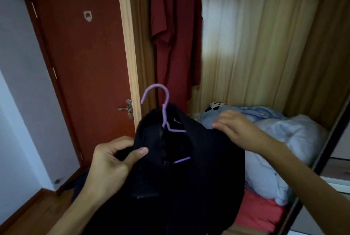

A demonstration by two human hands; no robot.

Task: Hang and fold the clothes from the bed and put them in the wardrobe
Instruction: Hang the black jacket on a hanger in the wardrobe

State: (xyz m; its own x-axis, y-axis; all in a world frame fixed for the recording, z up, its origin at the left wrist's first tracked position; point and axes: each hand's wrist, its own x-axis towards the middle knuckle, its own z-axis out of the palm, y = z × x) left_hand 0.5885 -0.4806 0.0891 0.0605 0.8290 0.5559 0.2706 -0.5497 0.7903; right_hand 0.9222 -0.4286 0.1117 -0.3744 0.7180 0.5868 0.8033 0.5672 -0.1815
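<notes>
A black garment (198,168) hangs in front of me, draped over a purple hanger (164,113) whose hook sticks up above the collar. My left hand (111,160) grips the garment's left shoulder, thumb on top of the fabric. My right hand (234,128) pinches the right shoulder from above. Part of the hanger's bar shows through the neck opening. Inside the open wardrobe (265,45), a dark red garment (176,30) hangs at the left.
On the wardrobe floor lie a pale blue bundle of bedding (280,151) and a red cloth (261,214). A red-brown door (81,60) with a metal handle stands to the left. A sliding wardrobe door edge (322,155) is at the right.
</notes>
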